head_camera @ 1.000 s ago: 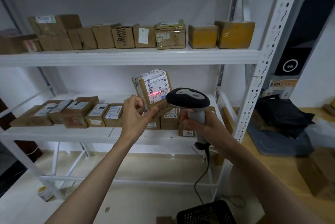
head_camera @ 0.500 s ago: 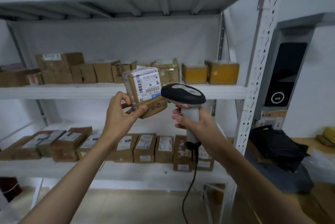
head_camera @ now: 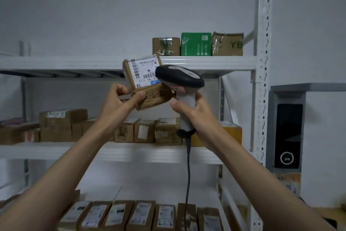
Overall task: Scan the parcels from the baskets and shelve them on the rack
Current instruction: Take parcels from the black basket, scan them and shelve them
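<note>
Left hand (head_camera: 119, 99) raised before the rack (head_camera: 263, 73), fingers and thumb clamped on the lower end of a small brown parcel (head_camera: 148, 84). Parcel held in the air, tilted, white barcode label facing the camera, upper edge level with the front edge of the top shelf (head_camera: 74, 63). Handwritten marks visible on the brown face below the label.

Right hand (head_camera: 194, 114) wrapped around the pale grip of a handheld scanner (head_camera: 179, 77), dark head just beside the parcel's right edge and overlapping the label's corner. Black cable (head_camera: 188, 174) hanging from the grip's base down past the lower shelves.

On the top shelf, near its right end: a taped brown box (head_camera: 165, 46), a green box (head_camera: 195, 43) and a crumpled brown box (head_camera: 227, 43), side by side and touching. Middle shelf (head_camera: 56, 149) lined with brown cartons along its length, a yellow one (head_camera: 232, 133) at the right end. Bottom shelf carrying a row of labelled parcels (head_camera: 140, 214) near its front edge. Black panel (head_camera: 288, 135) on the wall right of the rack.
</note>
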